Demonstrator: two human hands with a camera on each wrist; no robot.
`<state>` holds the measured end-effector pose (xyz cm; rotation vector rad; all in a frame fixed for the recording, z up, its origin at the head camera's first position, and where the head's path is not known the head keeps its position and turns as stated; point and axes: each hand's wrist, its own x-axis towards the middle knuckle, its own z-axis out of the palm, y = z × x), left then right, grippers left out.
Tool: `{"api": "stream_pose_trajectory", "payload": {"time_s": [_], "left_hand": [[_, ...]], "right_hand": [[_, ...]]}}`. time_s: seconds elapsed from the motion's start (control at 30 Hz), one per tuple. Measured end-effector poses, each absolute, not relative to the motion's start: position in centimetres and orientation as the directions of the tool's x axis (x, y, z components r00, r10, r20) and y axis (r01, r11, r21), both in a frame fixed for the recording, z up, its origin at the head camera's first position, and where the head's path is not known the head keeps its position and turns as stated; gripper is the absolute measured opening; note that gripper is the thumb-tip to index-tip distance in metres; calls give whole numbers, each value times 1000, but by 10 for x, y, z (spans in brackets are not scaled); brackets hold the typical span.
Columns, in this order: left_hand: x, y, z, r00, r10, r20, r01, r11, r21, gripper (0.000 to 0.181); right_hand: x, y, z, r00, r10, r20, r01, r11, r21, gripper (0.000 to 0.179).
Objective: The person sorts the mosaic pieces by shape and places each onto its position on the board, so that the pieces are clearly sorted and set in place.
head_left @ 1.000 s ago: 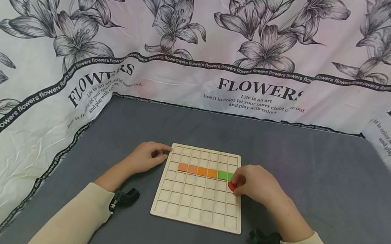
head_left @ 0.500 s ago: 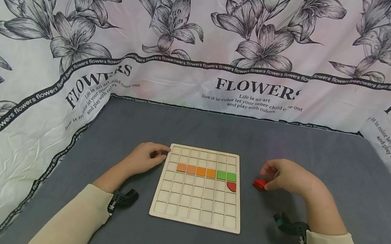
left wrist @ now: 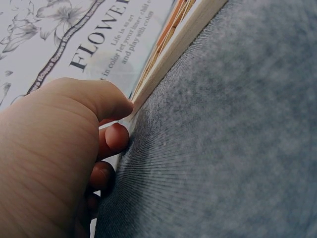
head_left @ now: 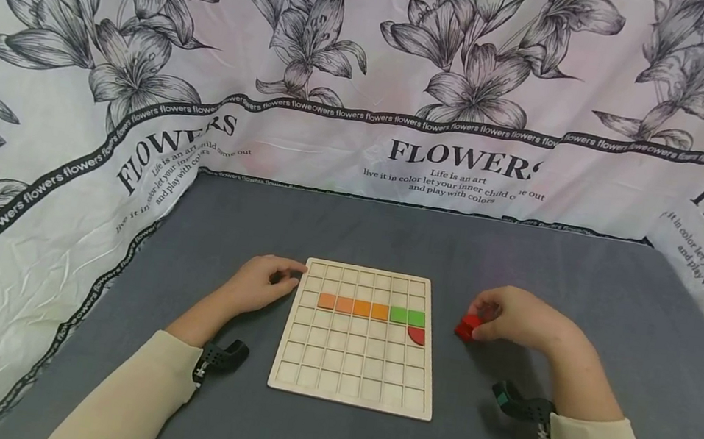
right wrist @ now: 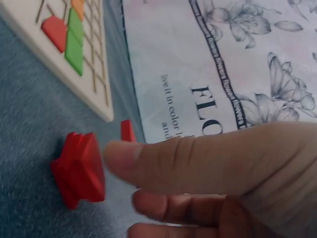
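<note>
A square wooden grid board [head_left: 333, 362] lies on the table, bearing a row of orange and green square tiles [head_left: 399, 315] and a red quarter-circle tile [head_left: 416, 335] below the right-hand green one. My left hand [head_left: 256, 285] rests at its upper left corner, a fingertip touching the edge [left wrist: 141, 96] in the left wrist view. Right of the board, my right hand [head_left: 515, 319] pinches a red tile [right wrist: 128, 130], partly hidden behind the thumb. Beside the thumb stands a small stack of red tiles [right wrist: 79, 171].
The grey tabletop [head_left: 245, 217] ends at a white flower-printed cloth [head_left: 308, 147] along the back and left side. Both wrists wear a dark camera strap [head_left: 223, 357].
My right hand has moved from the board to the red stack on the right, leaving the red quarter-circle tile in a cell, and now lifts another red tile. The left hand stays put.
</note>
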<state>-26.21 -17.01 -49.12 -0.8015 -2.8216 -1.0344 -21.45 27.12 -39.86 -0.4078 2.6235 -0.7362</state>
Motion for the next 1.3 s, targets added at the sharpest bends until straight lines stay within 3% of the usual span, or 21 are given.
{"api": "stream_pose_trajectory", "payload": {"time_s": [0.57, 0.7, 1.13, 1.3], "left_hand": [[-260, -173, -499, -872, 451, 193, 469, 649, 599, 31], [-260, -173, -499, -869, 458, 190, 471, 643, 604, 31], [-266, -175, -490, -860, 464, 214, 489, 625, 609, 31], [-262, -181, -493, -852, 474, 220, 499, 613, 612, 31]], "right_hand": [[-214, 253, -398, -910, -395, -124, -249, 761, -599, 30], [-213, 249, -399, -924, -368, -103, -222, 735, -640, 25], [-206, 227, -387, -951, -278, -137, -84, 656, -750, 39], [-203, 218, -391, -945, -300, -128, -108, 656, -747, 40]]}}
